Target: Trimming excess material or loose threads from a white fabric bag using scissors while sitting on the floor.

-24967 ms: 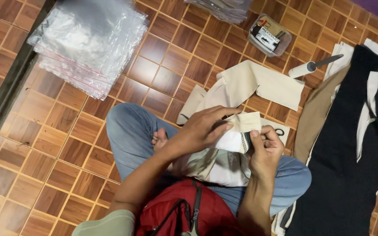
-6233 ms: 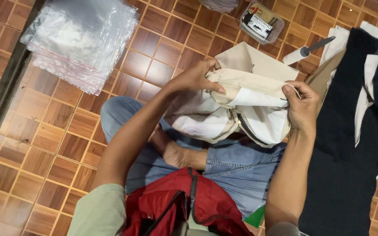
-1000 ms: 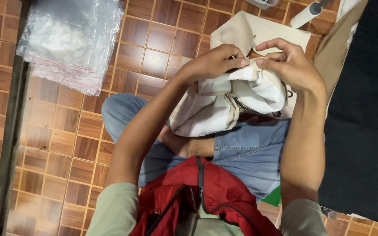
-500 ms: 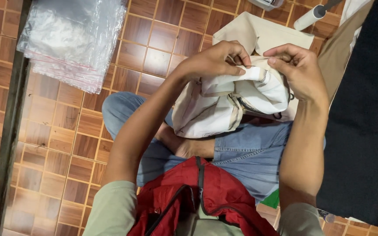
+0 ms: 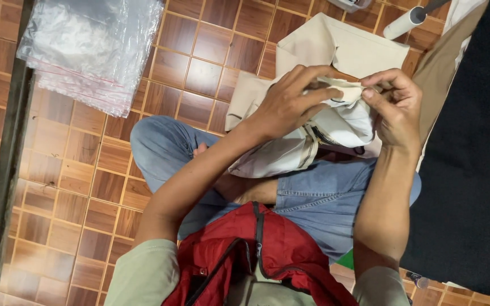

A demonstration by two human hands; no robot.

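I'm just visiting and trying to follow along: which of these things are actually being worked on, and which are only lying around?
In hand:
- cream cloth bag, gripped by the left hand and right hand over the lap

Lying about:
- stack of clear plastic bags on the tiled floor
- flat cream cloth piece
- black cloth
- white roller

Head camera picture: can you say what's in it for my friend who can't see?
Both hands, left hand and right hand, hold a folded cream cloth bag above a lap in blue jeans. Clear plastic bags lie on the brown tiled floor.
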